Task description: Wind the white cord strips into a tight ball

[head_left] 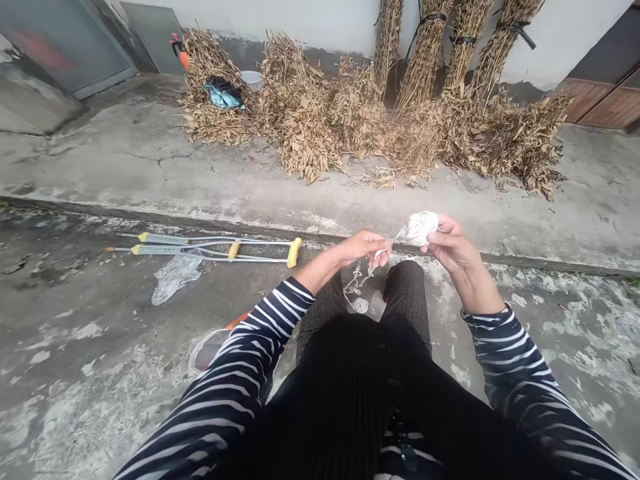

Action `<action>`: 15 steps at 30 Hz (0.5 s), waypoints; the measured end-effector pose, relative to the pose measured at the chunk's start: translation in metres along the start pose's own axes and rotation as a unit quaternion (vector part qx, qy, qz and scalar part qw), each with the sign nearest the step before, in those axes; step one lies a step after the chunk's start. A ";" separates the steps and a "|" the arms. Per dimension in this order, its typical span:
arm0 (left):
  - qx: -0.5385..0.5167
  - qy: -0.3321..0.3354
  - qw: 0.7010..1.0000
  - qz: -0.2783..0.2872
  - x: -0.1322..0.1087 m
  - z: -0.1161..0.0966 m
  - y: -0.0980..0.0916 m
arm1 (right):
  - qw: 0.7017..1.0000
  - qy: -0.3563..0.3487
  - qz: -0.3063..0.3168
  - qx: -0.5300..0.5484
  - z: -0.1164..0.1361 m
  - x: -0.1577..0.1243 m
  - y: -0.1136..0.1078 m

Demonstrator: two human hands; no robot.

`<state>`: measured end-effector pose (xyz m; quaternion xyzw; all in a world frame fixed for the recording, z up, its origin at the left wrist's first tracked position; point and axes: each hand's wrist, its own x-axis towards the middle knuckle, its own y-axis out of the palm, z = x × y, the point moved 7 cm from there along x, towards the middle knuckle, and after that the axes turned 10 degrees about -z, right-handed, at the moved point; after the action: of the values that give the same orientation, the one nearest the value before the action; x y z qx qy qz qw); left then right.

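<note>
My right hand (450, 243) grips a ball of white cord (419, 229), thumb in front and fingers behind it. A strand runs from the ball to my left hand (367, 248), whose fingers are pinched on the cord just left of the ball. From there the loose white cord (354, 283) hangs in a tangle between my knees. Its lower end meets a small white coil (360, 305) near the ground. Both hands are raised above my lap, a short distance apart.
A pair of crutches (215, 247) lies on the ground at left, with a clear plastic bag (175, 277) against them. A concrete step (240, 193) runs across in front. Dried plant bundles (310, 113) lean along the wall, near a white bucket (251, 80).
</note>
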<state>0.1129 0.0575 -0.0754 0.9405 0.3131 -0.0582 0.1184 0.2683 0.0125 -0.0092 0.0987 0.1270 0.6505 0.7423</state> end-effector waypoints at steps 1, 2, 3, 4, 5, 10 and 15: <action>-0.004 0.016 1.000 -0.011 0.000 0.000 0.004 | 1.000 0.002 -0.011 0.003 -0.001 0.003 -0.002; -0.004 0.034 0.999 -0.026 -0.001 0.000 0.008 | 1.000 0.007 -0.023 0.005 -0.001 0.006 -0.004; 0.002 0.051 0.998 -0.043 -0.002 -0.001 0.011 | 0.999 0.015 -0.037 0.008 -0.003 0.008 -0.006; 0.014 0.066 0.996 -0.062 -0.003 -0.001 0.013 | 0.998 0.024 -0.052 0.012 -0.004 0.011 -0.007; 0.034 0.078 0.993 -0.084 -0.004 -0.001 0.015 | 0.997 0.033 -0.067 0.017 -0.006 0.013 -0.008; 0.139 0.097 0.964 -0.204 -0.005 0.002 0.004 | 0.992 0.032 -0.114 0.049 -0.008 0.015 -0.005; 0.189 0.184 0.930 -0.255 -0.017 -0.010 -0.014 | 0.992 0.006 -0.120 0.039 -0.001 0.016 -0.009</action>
<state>0.0918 0.0611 -0.0648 0.8280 0.5421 0.0298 -0.1402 0.2785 0.0275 -0.0136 0.1071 0.1677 0.5519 0.8098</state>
